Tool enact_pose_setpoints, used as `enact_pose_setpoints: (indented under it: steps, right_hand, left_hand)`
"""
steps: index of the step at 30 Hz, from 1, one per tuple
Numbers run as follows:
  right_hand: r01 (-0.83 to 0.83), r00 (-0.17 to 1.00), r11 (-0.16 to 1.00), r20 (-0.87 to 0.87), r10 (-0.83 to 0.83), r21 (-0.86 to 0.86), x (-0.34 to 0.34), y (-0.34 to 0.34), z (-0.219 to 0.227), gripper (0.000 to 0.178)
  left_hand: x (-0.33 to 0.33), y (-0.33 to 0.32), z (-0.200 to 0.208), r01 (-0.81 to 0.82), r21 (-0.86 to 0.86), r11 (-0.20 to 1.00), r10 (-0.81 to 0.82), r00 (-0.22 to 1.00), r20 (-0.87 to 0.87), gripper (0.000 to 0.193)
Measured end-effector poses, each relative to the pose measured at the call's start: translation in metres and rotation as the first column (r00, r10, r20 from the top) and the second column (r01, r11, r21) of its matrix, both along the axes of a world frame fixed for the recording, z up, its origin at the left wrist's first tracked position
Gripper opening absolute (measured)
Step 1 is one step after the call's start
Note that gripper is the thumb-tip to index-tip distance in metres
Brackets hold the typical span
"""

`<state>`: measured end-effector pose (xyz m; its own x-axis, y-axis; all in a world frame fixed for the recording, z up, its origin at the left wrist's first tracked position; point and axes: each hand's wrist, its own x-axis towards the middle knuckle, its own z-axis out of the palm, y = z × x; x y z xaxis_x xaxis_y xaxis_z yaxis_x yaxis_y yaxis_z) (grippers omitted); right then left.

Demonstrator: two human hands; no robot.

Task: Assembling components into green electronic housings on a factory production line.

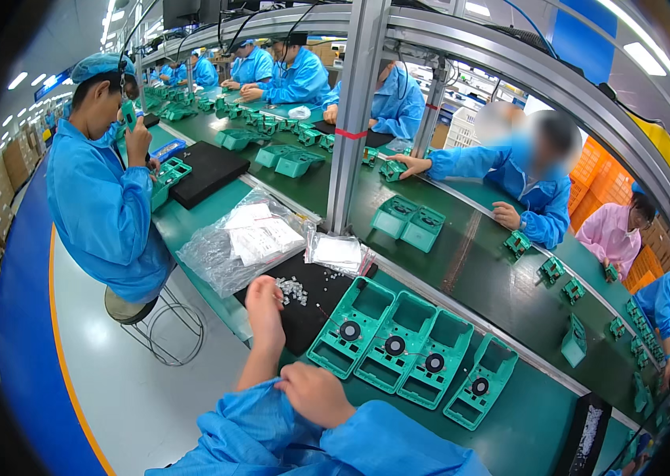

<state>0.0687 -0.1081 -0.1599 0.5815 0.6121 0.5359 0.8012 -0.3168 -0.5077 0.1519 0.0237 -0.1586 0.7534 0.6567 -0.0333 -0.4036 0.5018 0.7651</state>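
Note:
My left hand (264, 308) is raised at the edge of a black foam mat (299, 335), beside a loose pile of small clear plastic pieces (292, 290). Its fingers are curled in, and whatever they may hold is hidden. Across my left forearm, my right hand (317, 394) is closed on the blue sleeve (252, 412) of that arm, bunched below the bare wrist. To the right of both hands lies a row of several green plastic housings (414, 319), each with a round black speaker (394, 345) in it.
Plastic bags with white papers (260, 238) lie beyond the mat. A metal post (348, 119) rises by the conveyor belt (462, 270), which carries green housings. Co-workers in blue sit across it, and one (105, 182) works at my left. A black tray (585, 432) is at far right.

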Motion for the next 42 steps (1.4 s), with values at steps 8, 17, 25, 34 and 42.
enact_pose_setpoints:
  steps: [8, 17, 25, 34, 42]
  right_hand:
    - [-0.012, 0.918, 0.997, -0.394, 0.043, 0.081, 0.002, -0.005, 0.017, 0.020]
    - [-0.211, 0.977, 0.950, 0.047, 0.206, 0.231, -0.053, -0.076, 0.098, 0.013]
    - [-0.106, 0.926, 0.798, 0.351, -0.138, 0.594, -0.108, -0.148, 0.171, 0.004]
    - [0.143, 0.857, 0.873, 0.383, -0.344, 0.465, -0.101, -0.170, 0.162, 0.008]
    - [0.297, 0.893, 0.955, 0.353, -0.278, 0.000, -0.054, -0.178, 0.062, 0.029]
  left_hand:
    - [-0.028, -0.016, -0.013, 0.001, 0.996, -0.091, 0.348, 0.937, 0.031, 0.023]
    - [-0.011, 0.002, -0.022, 0.225, 0.968, -0.116, 0.413, 0.897, -0.159, 0.019]
    - [0.005, 0.000, -0.029, 0.239, 0.943, -0.232, 0.409, 0.903, -0.129, 0.011]
    - [-0.016, -0.016, 0.005, -0.066, 0.998, 0.005, 0.226, 0.972, 0.063, 0.003]
    - [-0.131, -0.143, 0.034, 0.956, -0.121, 0.268, -0.959, 0.253, -0.125, 0.007]
